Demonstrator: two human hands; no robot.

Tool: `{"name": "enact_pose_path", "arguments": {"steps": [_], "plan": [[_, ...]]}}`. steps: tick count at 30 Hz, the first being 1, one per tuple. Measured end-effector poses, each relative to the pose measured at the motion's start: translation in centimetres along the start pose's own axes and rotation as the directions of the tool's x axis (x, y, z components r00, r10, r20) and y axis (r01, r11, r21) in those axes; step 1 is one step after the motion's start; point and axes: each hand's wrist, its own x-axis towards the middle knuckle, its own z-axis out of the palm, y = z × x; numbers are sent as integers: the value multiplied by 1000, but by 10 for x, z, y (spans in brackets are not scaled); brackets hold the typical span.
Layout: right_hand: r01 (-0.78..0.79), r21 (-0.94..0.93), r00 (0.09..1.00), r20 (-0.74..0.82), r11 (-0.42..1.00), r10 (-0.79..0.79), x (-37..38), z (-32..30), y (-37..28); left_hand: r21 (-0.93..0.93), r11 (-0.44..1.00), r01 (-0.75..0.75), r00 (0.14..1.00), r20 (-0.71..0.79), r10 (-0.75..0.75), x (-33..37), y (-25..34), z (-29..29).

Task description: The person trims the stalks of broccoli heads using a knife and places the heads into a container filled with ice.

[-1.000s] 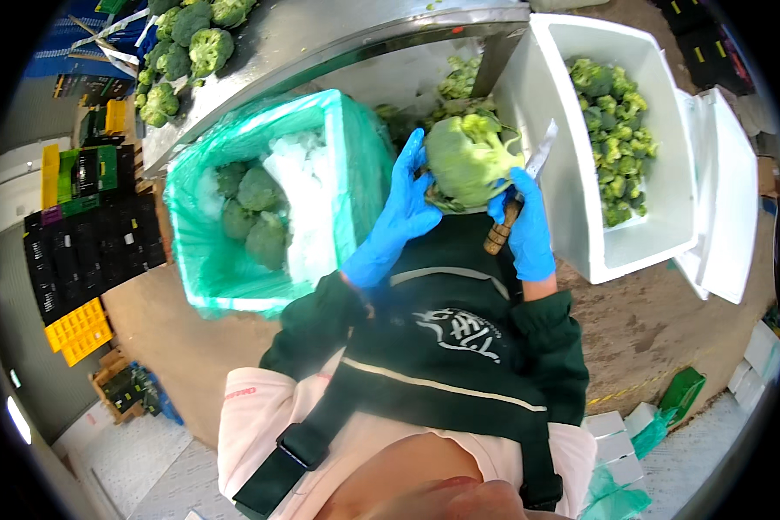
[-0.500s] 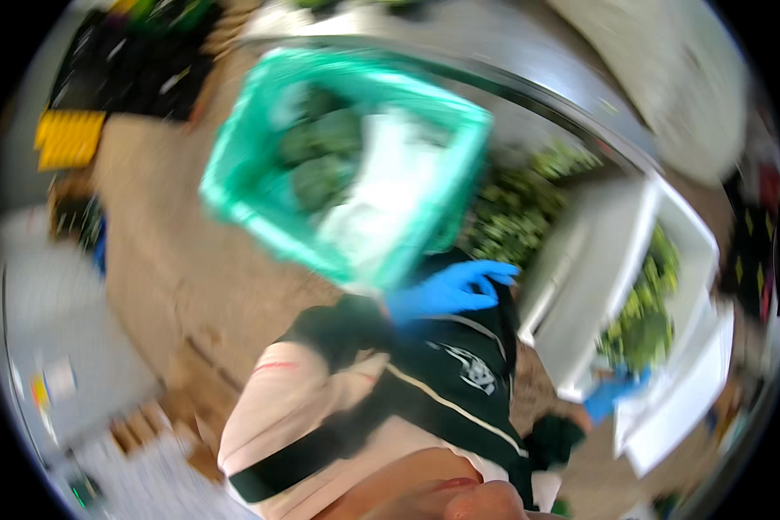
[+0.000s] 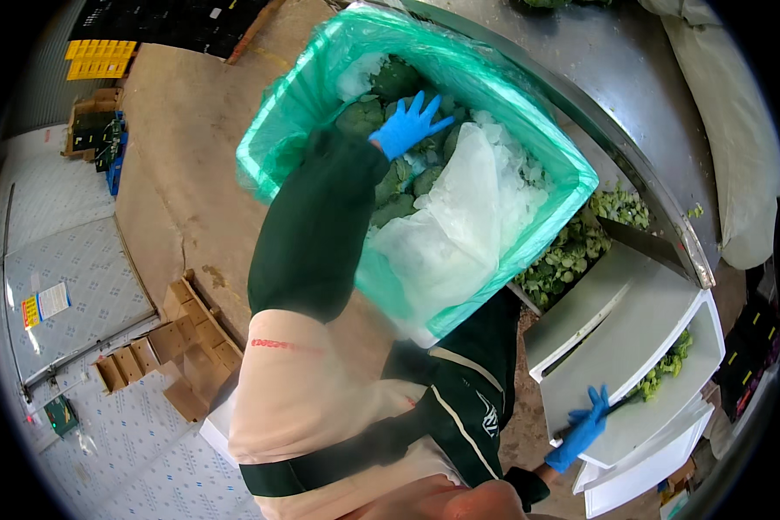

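My left hand (image 3: 407, 126), in a blue glove, reaches into a crate lined with green plastic (image 3: 277, 139). Its fingers are spread over several broccoli heads (image 3: 394, 78); whether they touch one is hard to tell. Beside them in the crate lie crushed ice (image 3: 520, 165) and a white sheet (image 3: 459, 195). At the right, my blue-gloved right hand (image 3: 581, 433) is closed around a thin dark tool that looks like a knife (image 3: 626, 401). That hand is beside a white bin (image 3: 633, 338), in which green broccoli pieces (image 3: 667, 368) show.
A metal worktable (image 3: 607, 78) curves along the far right. Leafy green trimmings (image 3: 572, 251) lie between the crate and the white bin. Flattened cardboard (image 3: 195, 347) is on the floor at left, and black crates (image 3: 165, 26) stand at the far left.
My left hand has moved from in front of my chest forward and left into the lined crate, its fingers spreading. My right hand has shifted slightly nearer me. The whole view has turned.
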Motion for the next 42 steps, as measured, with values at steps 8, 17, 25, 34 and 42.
{"name": "enact_pose_path", "arguments": {"steps": [8,17,25,34,42], "plan": [[-134,354,807,580,926,-105,-61,107,-55,-830,444,338,933,235,-272,-3,-66,-60],[817,119,506,322,564,-800,-20,129,-131,-243,-970,-16,825,545,-150,-51,16,-261],[848,-514,371,408,126,-835,14,76,-120,-226,-937,265,876,463,136,-13,119,-340],[414,-465,910,240,783,-339,127,100,76,-464,-782,416,889,391,240,-5,172,-318],[742,-335,670,320,581,-670,25,35,7,-927,-297,229,971,238,7,3,191,-286]]}}
